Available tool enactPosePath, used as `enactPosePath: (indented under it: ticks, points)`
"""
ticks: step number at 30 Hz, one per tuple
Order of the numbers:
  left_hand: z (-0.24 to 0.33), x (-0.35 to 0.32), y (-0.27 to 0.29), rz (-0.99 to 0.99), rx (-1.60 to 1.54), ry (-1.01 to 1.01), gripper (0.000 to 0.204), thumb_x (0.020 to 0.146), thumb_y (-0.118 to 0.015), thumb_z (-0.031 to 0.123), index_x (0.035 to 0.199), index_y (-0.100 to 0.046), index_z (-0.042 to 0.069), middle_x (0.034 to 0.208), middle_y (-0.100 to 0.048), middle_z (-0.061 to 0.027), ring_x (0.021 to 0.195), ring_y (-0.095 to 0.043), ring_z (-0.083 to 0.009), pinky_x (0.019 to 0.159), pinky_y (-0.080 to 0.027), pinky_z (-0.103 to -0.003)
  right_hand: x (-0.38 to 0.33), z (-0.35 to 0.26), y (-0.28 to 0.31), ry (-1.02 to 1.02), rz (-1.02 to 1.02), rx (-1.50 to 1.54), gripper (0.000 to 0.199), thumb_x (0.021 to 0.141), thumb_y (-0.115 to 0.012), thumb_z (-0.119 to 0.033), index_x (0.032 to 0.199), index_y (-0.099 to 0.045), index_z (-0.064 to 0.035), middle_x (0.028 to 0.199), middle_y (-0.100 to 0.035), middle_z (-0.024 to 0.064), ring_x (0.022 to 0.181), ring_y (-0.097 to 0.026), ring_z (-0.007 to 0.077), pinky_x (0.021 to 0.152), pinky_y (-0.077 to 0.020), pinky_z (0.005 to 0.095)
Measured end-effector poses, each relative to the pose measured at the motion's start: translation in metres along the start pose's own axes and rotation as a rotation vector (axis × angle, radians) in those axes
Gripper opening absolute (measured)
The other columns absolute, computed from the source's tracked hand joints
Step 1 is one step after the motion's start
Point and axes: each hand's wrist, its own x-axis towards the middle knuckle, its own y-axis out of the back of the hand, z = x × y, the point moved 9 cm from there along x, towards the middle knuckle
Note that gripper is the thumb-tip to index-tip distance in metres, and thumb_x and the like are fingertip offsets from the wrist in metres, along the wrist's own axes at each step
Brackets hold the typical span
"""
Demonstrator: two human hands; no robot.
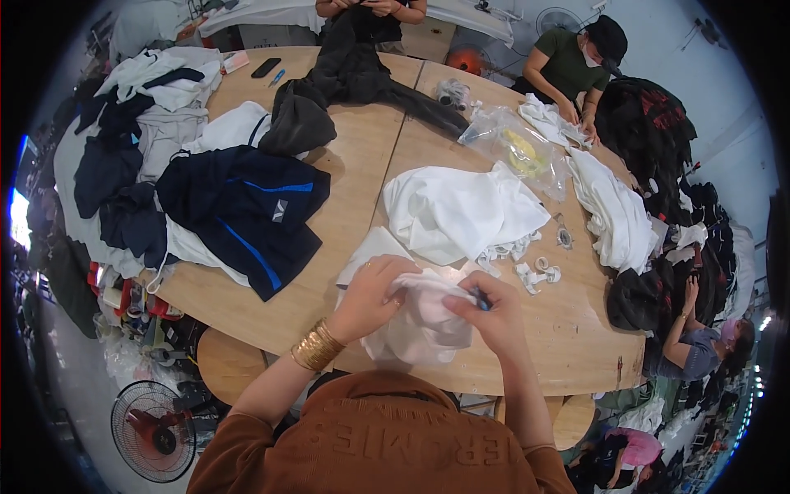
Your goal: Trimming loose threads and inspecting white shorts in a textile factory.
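Observation:
A white garment [424, 321] hangs bunched between my hands at the near edge of the wooden table. My left hand [374, 296], with gold bangles at the wrist, is closed on its upper left edge. My right hand [494, 313] is closed at the other side of the cloth, around a small blue tool [480, 298] mostly hidden by the fingers. Just beyond my hands lies a heap of white fabric [457, 210]. White strips and rings of tape [539, 273] lie right of it, near a clear roll [564, 232].
Navy shorts with blue stripes [255, 206] and piled clothes [123, 140] cover the table's left. Dark grey trousers [354, 78] stretch from a person across the table. Another person [568, 70] handles white cloth at far right, near a clear plastic bag [522, 152]. A fan [154, 430] stands lower left.

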Motion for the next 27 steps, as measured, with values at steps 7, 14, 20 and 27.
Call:
enactPosePath:
  ticks: [7, 14, 20, 27]
  points:
    - [-0.035, -0.015, -0.008, 0.107, -0.344, 0.215, 0.041, 0.072, -0.055, 0.002, 0.112, -0.049, 0.006, 0.111, -0.051, -0.0127, 0.106, -0.046, -0.0294, 0.091, -0.036, -0.034, -0.008, -0.009, 0.051, -0.001, 0.259, 0.68, 0.013, 0.068, -0.064, -0.005, 0.076, -0.053, -0.0025, 0.065, -0.055, 0.0023, 0.052, -0.047, 0.0062, 0.044, -0.0327, 0.0172]
    - [0.005, 0.01, -0.052, 0.023, -0.258, -0.098, 0.053, 0.075, -0.058, 0.008, 0.123, -0.037, 0.007, 0.109, -0.053, -0.0141, 0.103, -0.05, -0.0221, 0.088, -0.038, -0.03, 0.001, 0.002, 0.032, 0.092, 0.045, 1.04, 0.022, 0.071, -0.061, -0.014, 0.087, -0.049, -0.0039, 0.081, -0.055, 0.0064, 0.074, -0.055, 0.0169, 0.068, -0.0452, 0.0283]
    - [-0.022, -0.01, -0.048, -0.443, -1.155, 0.429, 0.029, 0.078, -0.062, 0.017, 0.1, -0.053, 0.0, 0.088, -0.058, -0.0034, 0.084, -0.054, -0.0082, 0.076, -0.043, -0.023, -0.027, 0.038, 0.105, 0.078, 0.37, 1.005, 0.024, 0.071, -0.059, -0.02, 0.088, -0.049, -0.0063, 0.084, -0.054, 0.0075, 0.082, -0.054, 0.0198, 0.075, -0.0437, 0.0335]
    - [-0.036, -0.006, 0.006, -0.249, -1.335, 0.51, 0.035, 0.087, -0.048, 0.018, 0.113, -0.048, -0.004, 0.106, -0.057, -0.011, 0.096, -0.055, -0.0148, 0.082, -0.045, -0.028, -0.046, 0.035, 0.114, 0.072, 0.242, 0.315, 0.014, 0.06, -0.062, -0.005, 0.068, -0.05, -0.0036, 0.068, -0.049, 0.0022, 0.063, -0.044, 0.0093, 0.055, -0.0325, 0.0224]
